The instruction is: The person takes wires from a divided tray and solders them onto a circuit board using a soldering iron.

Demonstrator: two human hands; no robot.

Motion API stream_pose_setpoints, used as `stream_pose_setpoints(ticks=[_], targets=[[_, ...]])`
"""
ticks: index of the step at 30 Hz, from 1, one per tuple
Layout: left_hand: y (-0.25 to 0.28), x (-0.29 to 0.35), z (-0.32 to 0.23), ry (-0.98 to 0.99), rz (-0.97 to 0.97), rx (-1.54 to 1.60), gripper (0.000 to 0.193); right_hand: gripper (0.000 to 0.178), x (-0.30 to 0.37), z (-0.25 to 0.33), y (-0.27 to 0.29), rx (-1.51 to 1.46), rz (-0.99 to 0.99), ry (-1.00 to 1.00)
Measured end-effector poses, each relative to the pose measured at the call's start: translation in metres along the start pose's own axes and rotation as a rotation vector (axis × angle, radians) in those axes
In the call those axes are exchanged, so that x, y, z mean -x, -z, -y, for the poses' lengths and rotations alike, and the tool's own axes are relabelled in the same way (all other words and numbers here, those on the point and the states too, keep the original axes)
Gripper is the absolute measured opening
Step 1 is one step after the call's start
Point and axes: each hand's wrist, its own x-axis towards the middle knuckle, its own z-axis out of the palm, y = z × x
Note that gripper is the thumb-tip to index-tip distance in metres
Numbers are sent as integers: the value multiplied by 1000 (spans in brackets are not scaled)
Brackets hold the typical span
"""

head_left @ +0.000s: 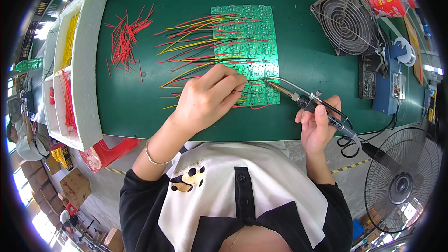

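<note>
A green panel of circuit boards [263, 23] lies on the table, with many red, yellow and black wires [186, 58] running from it toward the left. My left hand [205, 95] rests over the panel's lower left part, thumb and fingers pinched on a thin black wire [247, 93]. In my right hand [321, 123] is a soldering iron [308, 102], gripped by its dark handle, with a thin curved metal tube fixed along it. The iron's tip reaches the panel just right of my left fingers. Those fingers hide part of the boards beneath.
Loose red wires [126, 42] lie in a pile at the left. Beside them stands a white foam box [88, 65] holding yellow and red wires. At the right are a round-grilled fan [345, 21], a blue soldering unit [385, 93] and a solder spool [405, 51]. Cables hang near my right hand.
</note>
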Motion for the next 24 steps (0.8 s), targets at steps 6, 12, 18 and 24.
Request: stream_pose_setpoints(ticks=[6, 12, 18, 24], targets=[[5, -3, -8, 15, 65, -30, 15, 20, 0, 1, 2, -4, -46, 42], [23, -14, -12, -10, 69, -104, 19, 18, 1, -1, 3, -43, -126, 80], [36, -3, -33, 126, 84, -174, 23, 17, 12, 3, 11, -33, -105, 120], [14, 18, -34, 31, 15, -62, 20, 18, 19, 0, 17, -99, 42, 112]])
